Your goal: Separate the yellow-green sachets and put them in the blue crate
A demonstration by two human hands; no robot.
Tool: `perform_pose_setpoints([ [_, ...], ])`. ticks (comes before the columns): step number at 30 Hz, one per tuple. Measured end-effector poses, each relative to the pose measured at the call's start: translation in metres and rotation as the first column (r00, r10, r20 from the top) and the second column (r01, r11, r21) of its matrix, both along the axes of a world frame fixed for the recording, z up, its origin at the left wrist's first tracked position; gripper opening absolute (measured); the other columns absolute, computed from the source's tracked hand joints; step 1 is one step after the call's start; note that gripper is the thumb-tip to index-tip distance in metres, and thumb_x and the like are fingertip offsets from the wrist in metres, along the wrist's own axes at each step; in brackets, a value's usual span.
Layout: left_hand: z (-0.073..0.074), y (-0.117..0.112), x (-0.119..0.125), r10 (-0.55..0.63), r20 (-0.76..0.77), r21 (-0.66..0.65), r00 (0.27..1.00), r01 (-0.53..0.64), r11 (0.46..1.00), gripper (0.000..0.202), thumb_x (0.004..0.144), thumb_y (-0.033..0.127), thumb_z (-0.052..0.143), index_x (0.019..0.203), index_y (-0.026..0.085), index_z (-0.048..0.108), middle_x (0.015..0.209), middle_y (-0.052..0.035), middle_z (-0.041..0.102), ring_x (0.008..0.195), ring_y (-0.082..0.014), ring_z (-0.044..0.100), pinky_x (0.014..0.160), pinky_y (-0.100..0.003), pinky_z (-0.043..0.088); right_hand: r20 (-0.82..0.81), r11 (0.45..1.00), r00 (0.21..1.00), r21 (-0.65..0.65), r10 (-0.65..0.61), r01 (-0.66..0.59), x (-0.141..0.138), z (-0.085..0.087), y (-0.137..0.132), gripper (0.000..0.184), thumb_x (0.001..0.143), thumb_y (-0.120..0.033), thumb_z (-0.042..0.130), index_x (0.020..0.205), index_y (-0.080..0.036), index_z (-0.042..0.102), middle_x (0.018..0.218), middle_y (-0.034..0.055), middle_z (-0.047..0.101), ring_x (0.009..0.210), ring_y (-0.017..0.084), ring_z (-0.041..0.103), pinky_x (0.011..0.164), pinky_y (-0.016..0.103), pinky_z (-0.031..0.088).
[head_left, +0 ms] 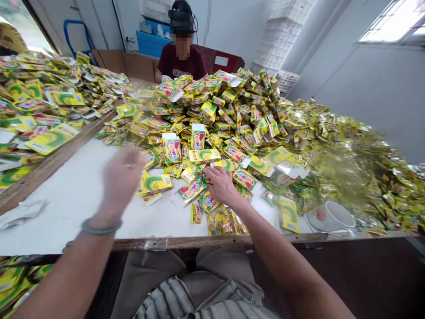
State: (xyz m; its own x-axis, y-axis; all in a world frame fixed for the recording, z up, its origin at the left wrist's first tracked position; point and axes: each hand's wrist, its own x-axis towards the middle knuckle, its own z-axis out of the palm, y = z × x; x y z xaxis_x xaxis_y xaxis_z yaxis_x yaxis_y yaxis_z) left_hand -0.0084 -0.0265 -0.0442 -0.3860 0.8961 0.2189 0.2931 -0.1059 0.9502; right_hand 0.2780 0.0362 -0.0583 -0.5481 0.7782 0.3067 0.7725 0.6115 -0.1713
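My left hand [123, 173], smeared by motion, is raised over the white tabletop [76, 190], left of a yellow-green carton [155, 183]. Whether anything is in its fingers cannot be made out. My right hand [220, 183] reaches into the near edge of the pile, its bent fingers closed on a small green foil packet [200, 174]. Around it lie small printed cartons, among them an upright-facing one [172, 148], a tilted one [191, 190] and another [245, 178]. Yellow sachets [219, 223] lie just below the right hand.
A large heap of cartons [212, 95] rises at the back, with foil sachets [375, 177] piled at right. A wooden divider [56, 157] borders more cartons at left. A white cup [330, 217] stands near the front edge. A co-worker [182, 62] sits opposite.
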Motion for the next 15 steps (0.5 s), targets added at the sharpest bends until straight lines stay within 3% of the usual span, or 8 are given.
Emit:
perform_pose_setpoints([
  [1,-0.004,0.003,0.027,0.048,-0.067,0.015,0.997,-0.048,0.999,0.039,0.079,0.051,0.062,0.105,0.022,0.065,0.096,-0.0044,0.074,0.091,-0.0244,0.066,0.080,-0.035,0.049,0.028,1.000,1.000,0.008,0.007,-0.008,-0.001,0.000,0.004,0.052,0.078,-0.005,0.050,0.127,-0.021,0.057,0.127,0.0100,0.064,0.118,0.029,0.050,0.097,0.047,0.032],
  [4,-0.015,0.003,0.080,-0.136,-0.240,-0.141,0.961,0.104,0.984,0.022,0.077,0.041,0.063,0.081,0.021,0.068,0.078,-0.0046,0.073,0.074,-0.0224,0.066,0.068,-0.032,0.046,-0.011,0.997,0.999,0.061,-0.047,0.047,0.007,0.000,0.006,0.039,0.087,-0.010,0.045,0.120,-0.020,0.062,0.107,0.0096,0.069,0.105,0.025,0.055,0.095,0.044,0.033],
  [6,-0.022,-0.003,0.094,-0.215,-0.318,-0.243,0.924,0.140,0.960,0.022,0.078,0.042,0.062,0.072,0.021,0.066,0.070,-0.0035,0.071,0.067,-0.0219,0.064,0.062,-0.031,0.042,-0.110,0.993,0.990,0.073,-0.088,0.097,0.018,0.002,-0.003,0.035,0.090,-0.015,0.043,0.119,-0.017,0.062,0.105,0.0117,0.067,0.100,0.025,0.056,0.090,0.040,0.038],
  [8,-0.027,-0.009,0.099,-0.230,-0.311,-0.258,0.922,0.151,0.954,0.027,0.080,0.048,0.063,0.080,0.021,0.068,0.073,-0.0035,0.071,0.067,-0.0218,0.064,0.063,-0.031,0.042,-0.239,0.995,0.967,0.019,-0.092,0.100,0.025,0.004,-0.016,0.034,0.092,-0.020,0.042,0.120,-0.016,0.061,0.107,0.0129,0.065,0.099,0.024,0.057,0.086,0.037,0.042],
  [10,-0.033,-0.013,0.103,-0.277,-0.194,-0.215,0.941,0.235,0.948,0.038,0.078,0.052,0.066,0.100,0.021,0.068,0.083,-0.0045,0.073,0.074,-0.0217,0.065,0.068,-0.031,0.046,-0.354,0.995,0.934,-0.100,-0.057,0.023,0.027,0.003,-0.032,0.031,0.093,-0.024,0.044,0.117,-0.017,0.062,0.108,0.0111,0.065,0.098,0.022,0.059,0.084,0.034,0.045],
  [12,-0.038,-0.015,0.108,-0.381,-0.006,-0.154,0.925,0.375,0.914,0.045,0.076,0.052,0.069,0.106,0.019,0.067,0.090,-0.0056,0.073,0.079,-0.0212,0.066,0.073,-0.031,0.049,-0.439,0.967,0.898,-0.235,-0.014,-0.100,0.023,-0.001,-0.046,0.027,0.091,-0.027,0.050,0.112,-0.020,0.064,0.105,0.0083,0.067,0.093,0.020,0.061,0.082,0.033,0.047],
  [15,-0.042,-0.019,0.117,-0.445,0.329,-0.100,0.833,0.500,0.860,0.040,0.070,0.052,0.073,0.085,0.015,0.067,0.079,-0.0041,0.070,0.073,-0.0188,0.064,0.067,-0.029,0.051,-0.590,0.871,0.800,-0.445,-0.109,-0.209,0.014,-0.010,-0.062,0.026,0.085,-0.034,0.060,0.106,-0.020,0.064,0.088,0.0047,0.068,0.076,0.017,0.061,0.072,0.031,0.050],
])
